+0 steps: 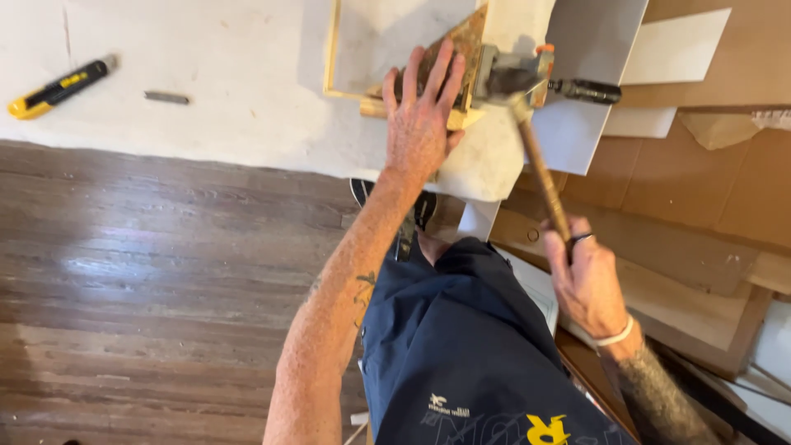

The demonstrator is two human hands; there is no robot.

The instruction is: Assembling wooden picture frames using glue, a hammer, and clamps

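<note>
Dark, worn wood-plank floor [148,272] fills the lower left, glossy in patches. Above it sits a white, scuffed work surface [239,91], its edge running diagonally down toward the person's knee. Landmark: the corner clamp [515,74], a grey metal body with an orange detail and a black screw handle sticking out to its right.

Left of the clamp: a thin pale wooden frame [333,49], square-section strips that meet at the clamp. Left hand [420,115] lies flat on that corner, fingers spread, palm pressing down, not wrapped around anything. Under the fingers is a brown, mottled triangular piece; material unclear.

Below and right of the clamp: a hammer [540,165], wooden shaft, head right at the clamp body. Contact point is blurred, so I can't tell if it touches. Right hand [585,276] is clenched around the shaft's lower end; a ring and a white wristband show.

Far left of the clamp: a yellow-and-black utility knife [58,86] and a small grey flat bar [166,97] lying apart on the white surface.

Right of the clamp: white boards [676,45] over brown cardboard sheets [700,181], stacked loosely.

Navy shorts cover the lower centre. A dark shoe shows partly beneath the surface edge. Frame's top side is cut off by the picture's edge.
</note>
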